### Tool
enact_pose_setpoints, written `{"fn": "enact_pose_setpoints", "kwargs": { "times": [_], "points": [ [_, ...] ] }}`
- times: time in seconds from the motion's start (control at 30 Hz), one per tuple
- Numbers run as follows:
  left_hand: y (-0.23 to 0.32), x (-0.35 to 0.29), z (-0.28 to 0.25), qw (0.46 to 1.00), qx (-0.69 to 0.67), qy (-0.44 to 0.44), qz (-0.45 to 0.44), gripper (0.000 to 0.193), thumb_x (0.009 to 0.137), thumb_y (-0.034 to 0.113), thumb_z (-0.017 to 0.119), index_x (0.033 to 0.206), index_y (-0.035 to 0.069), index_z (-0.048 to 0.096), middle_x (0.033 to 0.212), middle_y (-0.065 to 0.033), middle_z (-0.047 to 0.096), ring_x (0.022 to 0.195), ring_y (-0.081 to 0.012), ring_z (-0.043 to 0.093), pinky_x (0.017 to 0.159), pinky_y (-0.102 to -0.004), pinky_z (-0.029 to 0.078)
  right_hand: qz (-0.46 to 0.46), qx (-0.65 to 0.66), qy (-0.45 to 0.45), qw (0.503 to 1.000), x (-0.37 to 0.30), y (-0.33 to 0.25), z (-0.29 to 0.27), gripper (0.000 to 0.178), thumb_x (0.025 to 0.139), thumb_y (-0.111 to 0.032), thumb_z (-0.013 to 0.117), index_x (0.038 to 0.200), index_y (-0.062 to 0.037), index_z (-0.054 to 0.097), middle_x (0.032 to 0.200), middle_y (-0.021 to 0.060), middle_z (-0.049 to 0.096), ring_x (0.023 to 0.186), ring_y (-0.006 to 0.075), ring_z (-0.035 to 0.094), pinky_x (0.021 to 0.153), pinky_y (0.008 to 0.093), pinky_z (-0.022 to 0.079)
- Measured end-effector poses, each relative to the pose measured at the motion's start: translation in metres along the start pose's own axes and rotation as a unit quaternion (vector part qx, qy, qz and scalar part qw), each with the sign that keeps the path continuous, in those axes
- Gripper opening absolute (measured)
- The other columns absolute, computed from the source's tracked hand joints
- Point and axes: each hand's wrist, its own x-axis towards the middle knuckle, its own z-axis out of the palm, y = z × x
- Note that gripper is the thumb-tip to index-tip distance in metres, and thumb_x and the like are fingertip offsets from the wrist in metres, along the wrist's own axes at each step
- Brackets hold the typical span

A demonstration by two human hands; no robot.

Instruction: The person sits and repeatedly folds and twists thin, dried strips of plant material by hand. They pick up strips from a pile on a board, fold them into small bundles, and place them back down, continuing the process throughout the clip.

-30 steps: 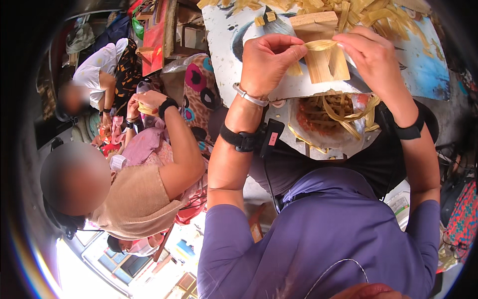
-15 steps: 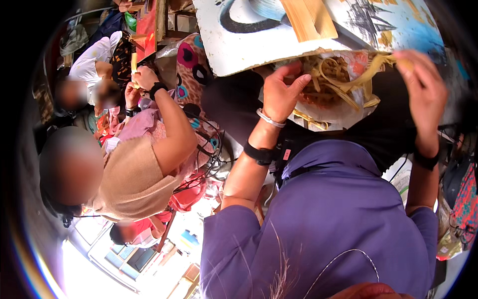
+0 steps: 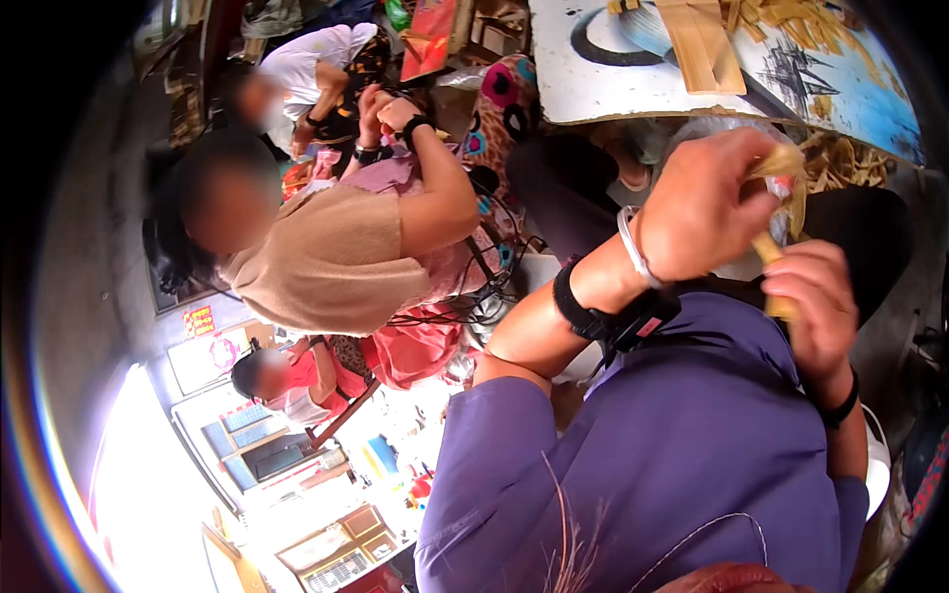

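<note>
Strips of yellow leaf (image 3: 781, 168) are held up close over the lap, between both hands, so they can be bent. The left hand (image 3: 707, 203) is curled shut on the top of the strips. The right hand (image 3: 811, 301) is closed around the lower end. More strips are left on the painted bench (image 3: 613, 84) above

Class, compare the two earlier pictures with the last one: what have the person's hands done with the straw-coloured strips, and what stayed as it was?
The left hand and right hand left the painted board and came together near the body, both closing on a bundle of straw-coloured strips. The flat wooden block they held a second ago lies let go on the board. The co-worker in the tan top remains seated alongside.
</note>
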Motion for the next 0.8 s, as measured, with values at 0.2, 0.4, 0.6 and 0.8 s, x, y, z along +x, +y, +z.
{"fn": "enact_pose_setpoints", "kwargs": {
  "times": [0.2,0.4,0.6,0.8],
  "points": [
    [0.038,0.005,0.005,0.969,0.168,0.038,0.18,0.026,0.071,-0.003,0.067,0.096,0.006,0.067,0.084,-0.0103,0.065,0.074,-0.0265,0.065,0.065,-0.0325,0.053,0.156,0.222,0.255,0.928,0.029,0.008,-0.004,0.021,0.098,-0.008,0.047,0.112,0.0019,0.058,0.109,0.0144,0.065,0.097,0.019,0.062,0.089,0.0282,0.047],
    [0.028,-0.001,0.017,0.984,0.132,0.043,0.107,0.026,0.072,-0.003,0.07,0.096,0.004,0.067,0.086,-0.0071,0.068,0.073,-0.0154,0.067,0.064,-0.0253,0.052,0.262,0.358,0.21,0.871,0.012,0.039,0.026,0.019,0.094,-0.008,0.059,0.11,0.0016,0.063,0.093,0.0034,0.067,0.086,0.009,0.062,0.076,0.0212,0.049],
    [0.008,0.005,0.014,0.983,0.126,0.055,0.124,0.021,0.07,-0.006,0.071,0.089,0.003,0.066,0.083,-0.002,0.062,0.064,-0.0082,0.055,0.056,-0.0201,0.046,0.284,0.514,0.073,0.806,-0.009,0.049,0.02,0.022,0.097,-0.014,0.054,0.109,0.0021,0.062,0.094,0.0023,0.063,0.082,0.0077,0.061,0.064,0.021,0.051],
    [-0.006,-0.007,0.017,0.994,0.067,0.081,0.03,0.02,0.071,-0.003,0.076,0.087,0.002,0.065,0.081,0.0,0.057,0.061,-0.005,0.049,0.054,-0.0187,0.041,0.293,0.599,0.105,0.737,-0.008,0.046,0.033,0.024,0.099,-0.018,0.053,0.114,-0.0011,0.06,0.098,0.0023,0.063,0.08,0.0077,0.061,0.06,0.021,0.051]
  ]
}}
